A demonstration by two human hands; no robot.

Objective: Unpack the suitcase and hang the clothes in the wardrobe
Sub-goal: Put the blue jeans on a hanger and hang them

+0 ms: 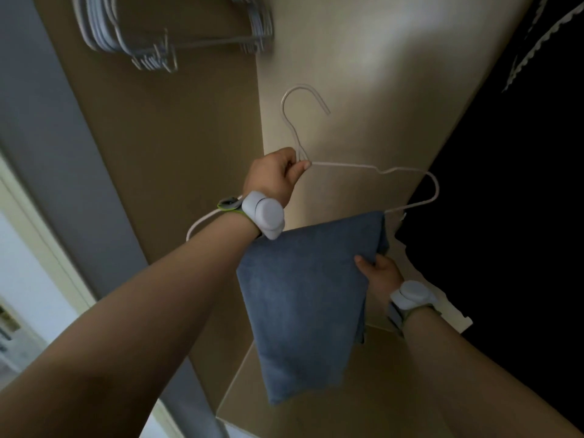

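A white wire hanger (363, 167) is held up inside the wardrobe, hook uppermost. My left hand (276, 173) pinches it at the neck just below the hook. A folded blue garment (303, 298) is draped over the hanger's lower bar and hangs down from it. My right hand (379, 271) grips the garment's right edge near the bar, thumb on the front. Both wrists wear pale grey bands.
Several empty white hangers (158, 36) hang bunched at the top left of the wardrobe. Beige wardrobe panels (363, 58) fill the back. A dark garment with a pale lace edge (537, 42) hangs at the right. A shelf (395, 374) lies below the blue garment.
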